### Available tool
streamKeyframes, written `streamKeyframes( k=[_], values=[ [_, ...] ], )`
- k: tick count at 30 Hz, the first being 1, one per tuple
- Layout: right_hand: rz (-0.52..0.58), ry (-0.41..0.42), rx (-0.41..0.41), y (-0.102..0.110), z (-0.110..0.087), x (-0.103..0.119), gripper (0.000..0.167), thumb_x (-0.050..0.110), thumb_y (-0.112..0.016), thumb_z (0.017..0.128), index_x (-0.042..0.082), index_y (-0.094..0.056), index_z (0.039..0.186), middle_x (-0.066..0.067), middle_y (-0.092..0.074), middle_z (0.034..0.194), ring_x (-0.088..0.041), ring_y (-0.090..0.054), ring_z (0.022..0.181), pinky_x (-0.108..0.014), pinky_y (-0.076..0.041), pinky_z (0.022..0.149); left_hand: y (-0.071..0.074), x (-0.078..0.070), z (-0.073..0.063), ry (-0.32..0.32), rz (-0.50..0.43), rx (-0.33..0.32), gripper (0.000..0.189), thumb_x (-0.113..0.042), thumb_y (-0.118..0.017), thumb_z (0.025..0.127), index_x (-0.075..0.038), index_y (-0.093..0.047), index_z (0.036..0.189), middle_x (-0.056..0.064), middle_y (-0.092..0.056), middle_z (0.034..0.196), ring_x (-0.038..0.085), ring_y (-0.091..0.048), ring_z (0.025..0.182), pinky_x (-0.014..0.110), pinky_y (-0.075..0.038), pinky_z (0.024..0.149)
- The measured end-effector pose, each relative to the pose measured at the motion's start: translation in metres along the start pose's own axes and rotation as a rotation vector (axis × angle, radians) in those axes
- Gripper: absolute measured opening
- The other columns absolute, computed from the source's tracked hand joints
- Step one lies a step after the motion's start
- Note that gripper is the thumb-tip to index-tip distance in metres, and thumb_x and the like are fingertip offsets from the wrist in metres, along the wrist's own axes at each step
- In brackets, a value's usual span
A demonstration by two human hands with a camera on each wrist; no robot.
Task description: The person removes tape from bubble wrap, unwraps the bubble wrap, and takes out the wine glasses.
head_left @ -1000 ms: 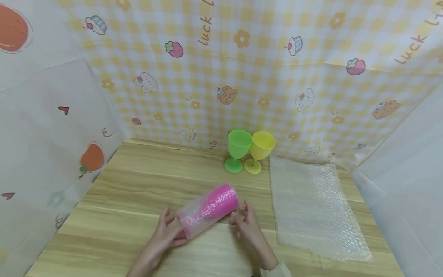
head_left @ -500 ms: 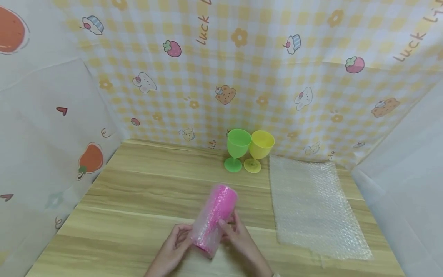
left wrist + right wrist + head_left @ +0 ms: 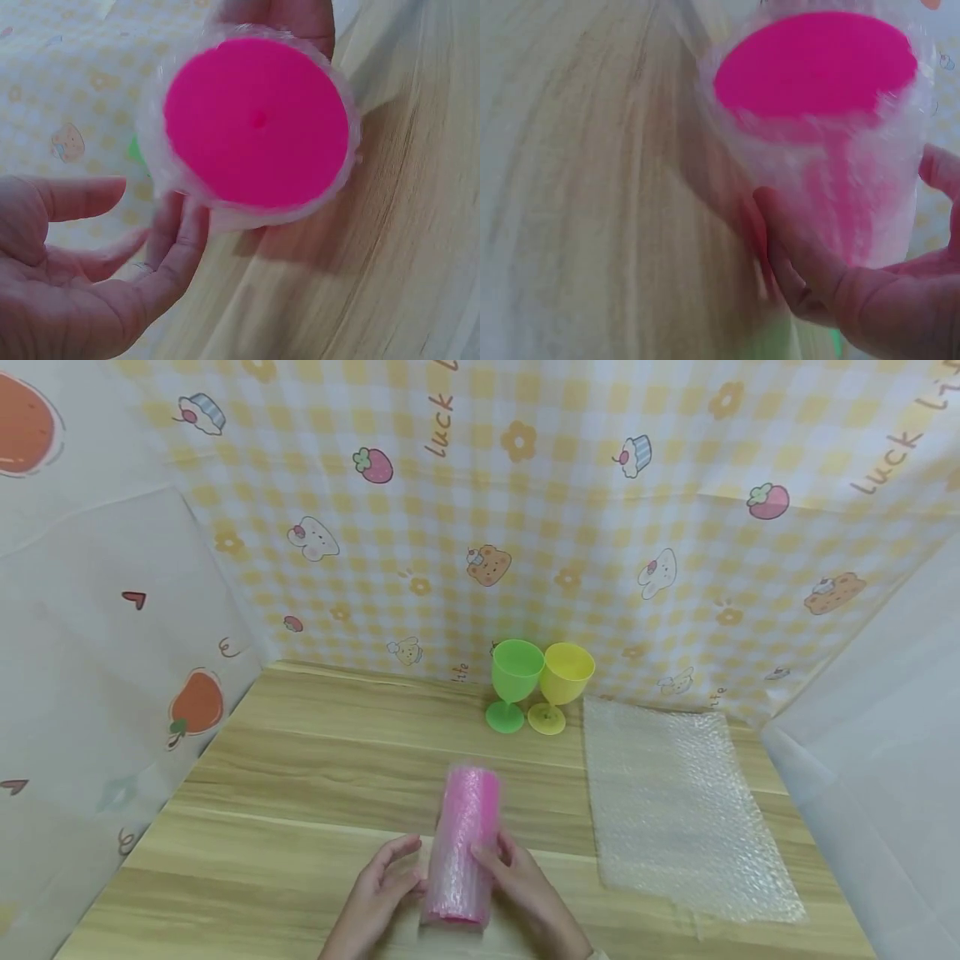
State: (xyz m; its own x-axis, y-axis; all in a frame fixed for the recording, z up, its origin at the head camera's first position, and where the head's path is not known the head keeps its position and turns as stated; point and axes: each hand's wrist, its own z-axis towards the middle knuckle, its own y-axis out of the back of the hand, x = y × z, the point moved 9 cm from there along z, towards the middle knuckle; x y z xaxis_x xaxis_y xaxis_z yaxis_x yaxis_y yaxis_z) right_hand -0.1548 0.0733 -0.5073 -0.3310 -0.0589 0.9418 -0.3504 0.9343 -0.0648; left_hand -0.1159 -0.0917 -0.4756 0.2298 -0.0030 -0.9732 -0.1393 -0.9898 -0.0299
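A pink goblet (image 3: 467, 839) lies wrapped in clear bubble wrap, its round foot (image 3: 255, 124) facing the near side and its bowl pointing away. My right hand (image 3: 525, 881) grips the roll from the right, thumb on top and fingers tucked beneath. On the other side my left hand (image 3: 378, 885) has its thumb and index finger spread apart from the roll. In the left wrist view, other fingertips (image 3: 196, 214) of that hand touch the wrap under the foot. Through the film, the stem (image 3: 836, 157) shows in the right wrist view.
Towards the back of the wooden table (image 3: 322, 760) stand a green goblet (image 3: 517, 672) and a yellow goblet (image 3: 567, 674), side by side. A flat sheet of bubble wrap (image 3: 682, 810) lies at the right. Patterned cloth (image 3: 420, 527) hangs behind.
The wrapped goblet has swung from a slant to nearly straight away from me. My right hand has taken hold of its side, while the left has loosened from the near end.
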Motion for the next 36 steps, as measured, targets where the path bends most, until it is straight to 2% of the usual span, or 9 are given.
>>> streamKeyframes(
  k=[6, 12, 15, 17, 19, 21, 27, 31, 36],
  values=[
    [-0.013, -0.056, 0.027, 0.003, -0.005, -0.009, 0.069, 0.042, -0.051, 0.093, -0.002, -0.027, 0.140, -0.013, -0.057, 0.111, -0.020, -0.057, 0.093, -0.030, -0.047, 0.082, -0.005, 0.011, 0.009, 0.068, -0.010, 0.007, 0.062, -0.023, -0.056, 0.092, 0.005, -0.030, 0.140, 0.029, -0.033, 0.143, 0.020, -0.059, 0.096, 0.024, -0.054, 0.078],
    [-0.128, -0.042, -0.021, 0.012, -0.004, -0.006, 0.053, 0.044, -0.046, 0.095, -0.005, -0.055, 0.116, -0.001, -0.054, 0.084, -0.013, -0.048, 0.074, -0.022, -0.043, 0.062, -0.005, -0.001, 0.007, 0.020, 0.069, -0.090, 0.053, -0.023, -0.060, 0.089, -0.005, -0.043, 0.136, 0.022, -0.047, 0.134, 0.023, -0.055, 0.101, 0.029, -0.051, 0.081],
    [-0.142, -0.031, -0.034, 0.016, -0.004, -0.005, 0.058, 0.041, -0.049, 0.094, -0.006, -0.046, 0.127, -0.006, -0.059, 0.094, -0.013, -0.054, 0.079, -0.025, -0.049, 0.066, -0.008, -0.009, 0.008, -0.021, 0.146, -0.098, 0.053, -0.024, -0.062, 0.088, -0.007, -0.044, 0.135, 0.015, -0.056, 0.124, 0.017, -0.054, 0.095, 0.023, -0.046, 0.079],
    [-0.179, -0.007, -0.051, 0.019, -0.005, -0.001, 0.069, 0.040, -0.052, 0.093, -0.005, -0.030, 0.140, -0.013, -0.059, 0.103, -0.017, -0.057, 0.084, -0.030, -0.052, 0.070, -0.012, -0.012, 0.010, -0.045, 0.187, -0.086, 0.055, -0.025, -0.062, 0.088, -0.007, -0.042, 0.136, 0.012, -0.060, 0.116, 0.016, -0.054, 0.093, 0.022, -0.047, 0.078],
    [-0.214, 0.035, -0.086, 0.022, -0.006, 0.005, 0.079, 0.037, -0.057, 0.091, -0.002, -0.016, 0.145, -0.021, -0.054, 0.116, -0.022, -0.058, 0.092, -0.035, -0.055, 0.075, -0.015, -0.013, 0.013, -0.067, 0.233, -0.086, 0.057, -0.027, -0.063, 0.087, -0.008, -0.042, 0.137, 0.010, -0.059, 0.114, 0.018, -0.054, 0.098, 0.026, -0.048, 0.084],
    [-0.262, 0.099, -0.148, 0.028, -0.008, 0.014, 0.081, 0.033, -0.062, 0.088, 0.003, -0.014, 0.147, -0.021, -0.050, 0.119, -0.022, -0.056, 0.093, -0.033, -0.054, 0.075, -0.016, -0.013, 0.017, -0.088, 0.294, -0.100, 0.059, -0.029, -0.064, 0.086, -0.010, -0.043, 0.137, 0.012, -0.055, 0.116, 0.025, -0.052, 0.102, 0.035, -0.050, 0.084],
    [-0.429, 0.372, -0.301, 0.036, -0.022, 0.050, 0.050, 0.014, -0.068, 0.081, 0.013, -0.050, 0.128, -0.012, -0.047, 0.118, -0.025, -0.051, 0.095, -0.026, -0.050, 0.077, -0.023, -0.019, 0.036, -0.163, 0.430, -0.090, 0.056, -0.037, -0.062, 0.086, -0.022, -0.044, 0.138, 0.023, -0.029, 0.146, 0.050, -0.033, 0.127, 0.070, -0.038, 0.088],
    [-0.540, 0.507, -0.337, 0.032, -0.027, 0.067, 0.032, 0.004, -0.069, 0.078, 0.009, -0.062, 0.109, -0.005, -0.054, 0.107, -0.019, -0.050, 0.085, -0.023, -0.051, 0.070, -0.037, -0.026, 0.048, -0.258, 0.443, -0.026, 0.046, -0.030, -0.057, 0.091, -0.022, -0.048, 0.135, 0.019, -0.024, 0.150, 0.049, -0.027, 0.131, 0.070, -0.036, 0.091],
    [-0.636, 0.561, -0.369, 0.031, -0.025, 0.075, 0.019, 0.008, -0.069, 0.080, 0.008, -0.066, 0.098, 0.000, -0.058, 0.095, -0.006, -0.049, 0.077, -0.018, -0.049, 0.064, -0.053, -0.035, 0.057, -0.348, 0.495, 0.019, 0.039, -0.014, -0.051, 0.093, -0.019, -0.052, 0.132, 0.018, -0.031, 0.146, 0.045, -0.037, 0.127, 0.060, -0.044, 0.092]
  ],
)
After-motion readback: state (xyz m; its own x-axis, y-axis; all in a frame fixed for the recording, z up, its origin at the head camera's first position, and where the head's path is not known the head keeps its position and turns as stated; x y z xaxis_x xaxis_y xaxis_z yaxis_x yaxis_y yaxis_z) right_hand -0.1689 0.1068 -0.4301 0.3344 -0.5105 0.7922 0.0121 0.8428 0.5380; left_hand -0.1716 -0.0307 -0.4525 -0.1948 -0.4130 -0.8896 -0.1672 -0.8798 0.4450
